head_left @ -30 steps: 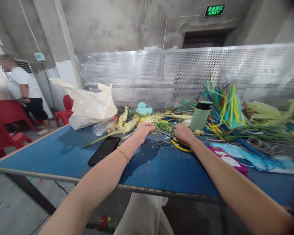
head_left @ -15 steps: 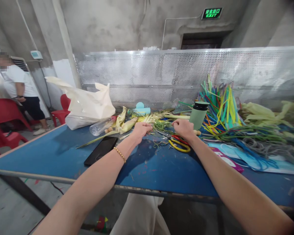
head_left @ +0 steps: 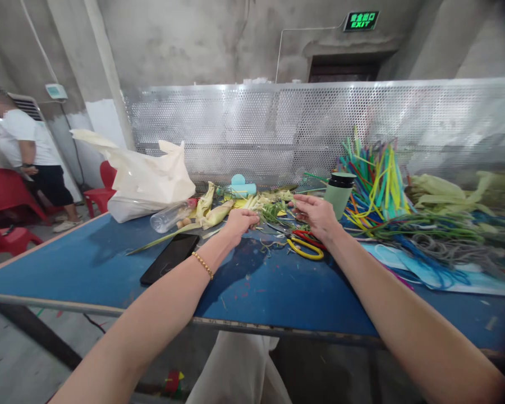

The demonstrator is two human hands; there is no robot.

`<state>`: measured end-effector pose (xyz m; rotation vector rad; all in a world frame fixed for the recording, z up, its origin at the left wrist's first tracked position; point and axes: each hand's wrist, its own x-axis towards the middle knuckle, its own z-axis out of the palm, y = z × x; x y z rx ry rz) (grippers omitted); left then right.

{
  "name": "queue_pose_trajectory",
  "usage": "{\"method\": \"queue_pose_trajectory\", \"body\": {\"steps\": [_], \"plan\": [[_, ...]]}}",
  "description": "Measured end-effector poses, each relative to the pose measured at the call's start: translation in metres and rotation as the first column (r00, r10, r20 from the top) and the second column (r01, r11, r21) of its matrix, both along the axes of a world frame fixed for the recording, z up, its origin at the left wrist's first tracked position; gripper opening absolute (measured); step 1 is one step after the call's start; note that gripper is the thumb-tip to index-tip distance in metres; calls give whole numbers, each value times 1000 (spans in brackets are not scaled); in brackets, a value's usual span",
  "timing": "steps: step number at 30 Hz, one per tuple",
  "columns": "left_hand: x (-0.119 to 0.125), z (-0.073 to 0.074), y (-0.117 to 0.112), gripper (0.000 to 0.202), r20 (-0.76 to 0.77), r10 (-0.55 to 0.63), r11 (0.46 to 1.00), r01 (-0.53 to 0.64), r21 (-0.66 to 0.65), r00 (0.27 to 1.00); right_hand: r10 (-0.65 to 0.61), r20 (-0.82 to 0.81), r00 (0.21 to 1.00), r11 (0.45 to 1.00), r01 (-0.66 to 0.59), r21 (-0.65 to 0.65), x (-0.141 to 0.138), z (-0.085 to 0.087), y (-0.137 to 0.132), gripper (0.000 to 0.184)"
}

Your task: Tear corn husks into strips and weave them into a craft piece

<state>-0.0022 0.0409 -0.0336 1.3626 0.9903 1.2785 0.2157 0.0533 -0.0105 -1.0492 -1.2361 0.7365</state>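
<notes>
My left hand point(head_left: 242, 221) is closed in a pinch over the middle of the table, at the left side of a small heap of green strands point(head_left: 273, 212). What its fingertips hold, if anything, is too small to make out. On the heap's other side, my right hand point(head_left: 317, 214) has its fingers stretched out and thumb apart, with no held object visible. Scissors with yellow and red handles point(head_left: 306, 250) lie just below that hand, blades toward the heap. Beside the same hand stands a green bottle with a black lid point(head_left: 340, 196). Pale corn husks point(head_left: 219, 215) lie beyond my left hand.
A black phone point(head_left: 170, 259), a clear plastic bottle point(head_left: 168, 217) and a whitish plastic bag point(head_left: 151, 179) occupy the left side. Colourful strips point(head_left: 379, 185), green and grey cords point(head_left: 441, 247) and blue face masks point(head_left: 421, 266) cover the right. Behind stands a perforated metal panel point(head_left: 252, 129).
My right hand has unfolded from a closed fist, its fingers now stretched toward the heap. My left hand keeps its pinch in nearly the same place. The view has shifted slightly.
</notes>
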Motion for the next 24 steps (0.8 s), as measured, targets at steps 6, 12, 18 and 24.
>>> {"method": "queue_pose_trajectory", "body": {"steps": [6, 12, 18, 24], "plan": [[0, 2, -1, 8, -18, 28, 1000, -29, -11, 999, -152, 185, 971, 988, 146, 42, -4, -2, 0, 26], [1, 5, -3, 11, -5, 48, 998, -48, -39, 999, -61, 282, 958, 998, 51, 43, -5, -4, -3, 35], [0, 1, 6, 9, 236, -83, 989, 109, -98, 968, -25, 496, 868, 992, -39, 118, -13, -6, -9, 41], [0, 2, 3, 9, 331, -171, 938, 256, -234, 928, -17, 823, 568, 972, -185, 148, -35, -12, -22, 47]]}}
